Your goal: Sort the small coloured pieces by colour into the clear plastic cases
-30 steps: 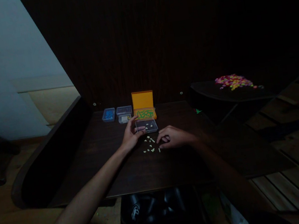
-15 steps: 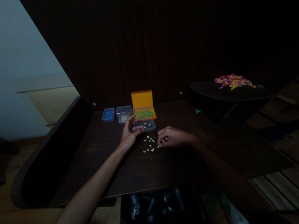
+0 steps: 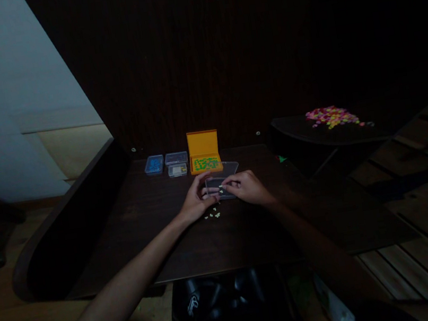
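My left hand grips the left side of a clear plastic box, whose transparent lid stands open at the back. My right hand is over the box's right side, thumb and fingertips pinched on a small pale piece. Another tiny pale piece shows inside the box, just below the fingertips. Several more pale pieces lie on the dark desk in front of the box. Their exact shape is too small to make out.
Behind the box stands an open orange case with green pieces in it. Left of that are clear boxes, one with blue contents. Colourful small pieces are heaped on the right-hand shelf. A raised side panel borders the desk's left.
The box has shifted right and towards me in my left hand. My right hand has moved up from the desk to the box, with a pale piece. Fewer pale pieces show on the desk.
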Demonstrator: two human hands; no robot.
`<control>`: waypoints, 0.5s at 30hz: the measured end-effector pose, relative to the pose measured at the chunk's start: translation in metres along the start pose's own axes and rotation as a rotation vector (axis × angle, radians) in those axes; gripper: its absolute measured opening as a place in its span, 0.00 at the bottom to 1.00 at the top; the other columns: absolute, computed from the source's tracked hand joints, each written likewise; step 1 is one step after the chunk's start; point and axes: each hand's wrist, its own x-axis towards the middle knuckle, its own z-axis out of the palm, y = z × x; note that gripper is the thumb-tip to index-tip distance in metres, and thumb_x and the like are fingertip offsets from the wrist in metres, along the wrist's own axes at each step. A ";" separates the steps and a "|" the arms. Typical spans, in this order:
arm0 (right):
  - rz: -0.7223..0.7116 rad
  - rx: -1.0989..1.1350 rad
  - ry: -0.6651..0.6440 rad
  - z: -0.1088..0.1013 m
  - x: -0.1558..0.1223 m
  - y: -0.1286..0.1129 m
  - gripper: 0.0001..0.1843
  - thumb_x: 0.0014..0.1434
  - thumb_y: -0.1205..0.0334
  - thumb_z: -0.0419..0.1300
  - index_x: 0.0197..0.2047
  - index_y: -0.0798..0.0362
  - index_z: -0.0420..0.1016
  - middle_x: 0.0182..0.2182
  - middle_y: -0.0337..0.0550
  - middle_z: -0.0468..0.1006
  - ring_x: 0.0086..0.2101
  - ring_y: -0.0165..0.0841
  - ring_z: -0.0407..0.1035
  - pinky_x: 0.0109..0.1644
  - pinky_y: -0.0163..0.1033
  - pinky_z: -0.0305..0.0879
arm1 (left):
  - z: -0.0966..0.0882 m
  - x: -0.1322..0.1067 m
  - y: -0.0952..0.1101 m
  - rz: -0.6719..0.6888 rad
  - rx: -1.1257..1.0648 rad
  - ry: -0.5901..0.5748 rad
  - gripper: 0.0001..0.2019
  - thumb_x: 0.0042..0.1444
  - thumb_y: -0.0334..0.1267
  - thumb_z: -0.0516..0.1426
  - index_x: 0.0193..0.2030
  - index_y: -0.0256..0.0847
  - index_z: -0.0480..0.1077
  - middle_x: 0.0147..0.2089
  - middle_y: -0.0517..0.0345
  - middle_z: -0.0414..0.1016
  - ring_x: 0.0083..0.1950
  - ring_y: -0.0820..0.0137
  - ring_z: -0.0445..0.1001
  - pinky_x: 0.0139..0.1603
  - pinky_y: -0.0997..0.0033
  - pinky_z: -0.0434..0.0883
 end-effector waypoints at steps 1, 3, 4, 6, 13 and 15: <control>0.008 -0.040 -0.007 0.001 0.000 -0.001 0.11 0.55 0.61 0.59 0.36 0.54 0.82 0.20 0.39 0.75 0.22 0.26 0.62 0.28 0.31 0.53 | 0.002 -0.001 0.000 -0.003 -0.007 -0.012 0.35 0.40 0.28 0.67 0.56 0.47 0.61 0.58 0.51 0.61 0.44 0.72 0.74 0.42 0.71 0.75; 0.020 -0.111 -0.019 0.003 -0.001 -0.003 0.11 0.55 0.61 0.59 0.37 0.51 0.83 0.22 0.40 0.77 0.22 0.27 0.65 0.29 0.31 0.54 | 0.004 -0.002 -0.001 -0.004 -0.023 -0.034 0.35 0.40 0.28 0.67 0.56 0.47 0.61 0.59 0.51 0.61 0.44 0.72 0.74 0.44 0.69 0.75; 0.023 -0.139 -0.021 0.004 -0.002 -0.004 0.11 0.55 0.60 0.59 0.38 0.50 0.83 0.23 0.40 0.78 0.23 0.27 0.66 0.29 0.32 0.54 | 0.004 -0.002 -0.001 -0.003 -0.031 -0.042 0.35 0.40 0.28 0.67 0.56 0.47 0.61 0.59 0.51 0.61 0.45 0.72 0.74 0.45 0.69 0.74; 0.025 -0.182 -0.016 0.004 -0.003 -0.007 0.11 0.55 0.59 0.59 0.38 0.48 0.83 0.24 0.40 0.79 0.24 0.28 0.67 0.30 0.32 0.55 | 0.005 -0.003 -0.001 -0.004 -0.042 -0.057 0.35 0.40 0.28 0.67 0.56 0.47 0.61 0.60 0.51 0.60 0.45 0.72 0.74 0.46 0.68 0.74; 0.025 -0.105 0.121 0.001 -0.004 -0.008 0.15 0.57 0.56 0.57 0.39 0.53 0.82 0.19 0.39 0.74 0.21 0.27 0.63 0.28 0.31 0.54 | -0.002 0.001 0.002 0.015 -0.036 0.017 0.34 0.41 0.28 0.67 0.56 0.45 0.62 0.59 0.49 0.63 0.44 0.70 0.75 0.43 0.69 0.76; -0.007 -0.069 0.162 0.001 -0.004 -0.008 0.15 0.57 0.56 0.56 0.35 0.55 0.82 0.16 0.37 0.70 0.19 0.26 0.60 0.27 0.31 0.54 | -0.005 0.003 0.003 0.021 -0.030 0.064 0.34 0.41 0.28 0.67 0.56 0.45 0.62 0.59 0.49 0.63 0.45 0.68 0.76 0.44 0.68 0.76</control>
